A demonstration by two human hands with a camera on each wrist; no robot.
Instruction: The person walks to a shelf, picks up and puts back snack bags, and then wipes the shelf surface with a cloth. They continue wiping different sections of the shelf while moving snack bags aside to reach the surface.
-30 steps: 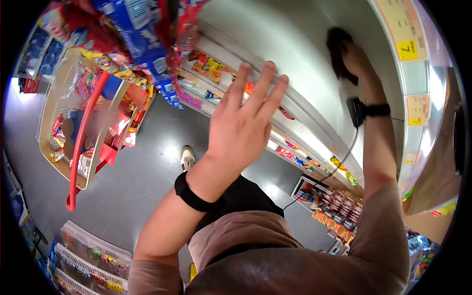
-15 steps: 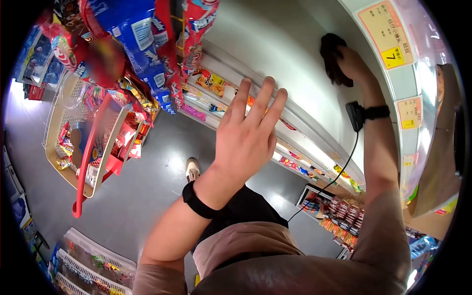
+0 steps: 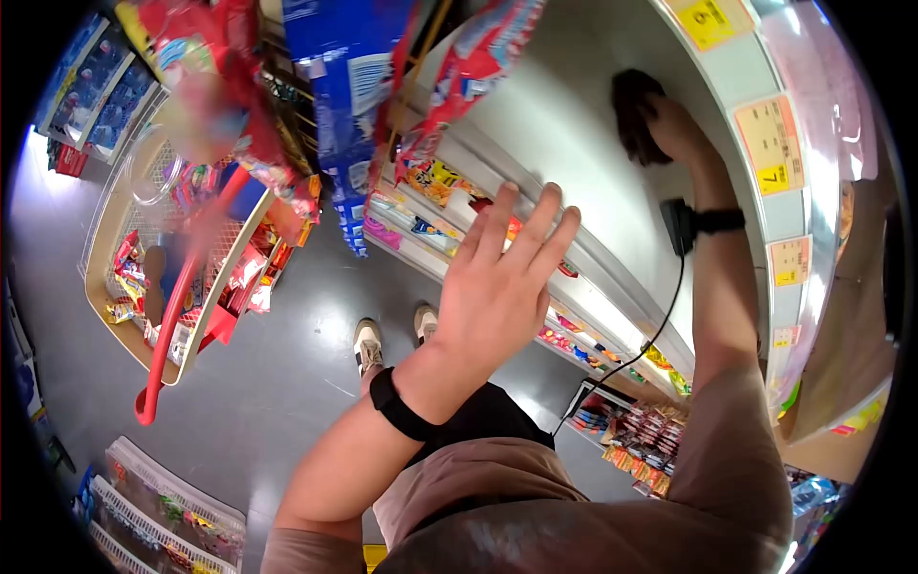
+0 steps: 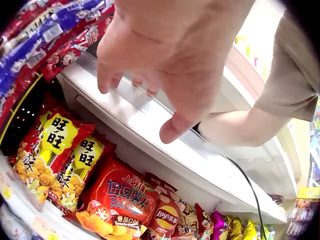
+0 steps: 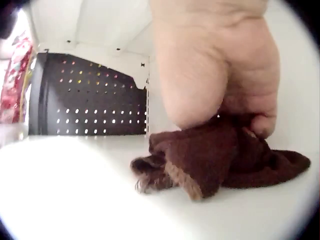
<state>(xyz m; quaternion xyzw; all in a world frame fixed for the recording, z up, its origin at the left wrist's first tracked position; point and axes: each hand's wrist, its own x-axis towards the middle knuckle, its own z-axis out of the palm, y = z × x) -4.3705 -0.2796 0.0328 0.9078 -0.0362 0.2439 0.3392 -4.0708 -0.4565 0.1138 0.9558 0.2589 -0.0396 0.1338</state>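
A dark brown cloth lies bunched on the white shelf, gripped from above by the right hand with its fingers curled into it. The head view shows the same cloth under the right hand, toward the back of the shelf. The left hand has its fingers spread at the shelf's front edge; in the left wrist view this hand is over the white edge, and whether it touches is unclear. It holds nothing.
Snack bags fill the shelf below. Blue and red packets hang at the upper left, near a basket with a red handle. A black cable runs from the right wrist. Price tags line the right edge.
The right hand and cloth have shifted slightly left in the head view. The left hand appears a little lower and further right, still spread. The hanging packets look larger and further right.
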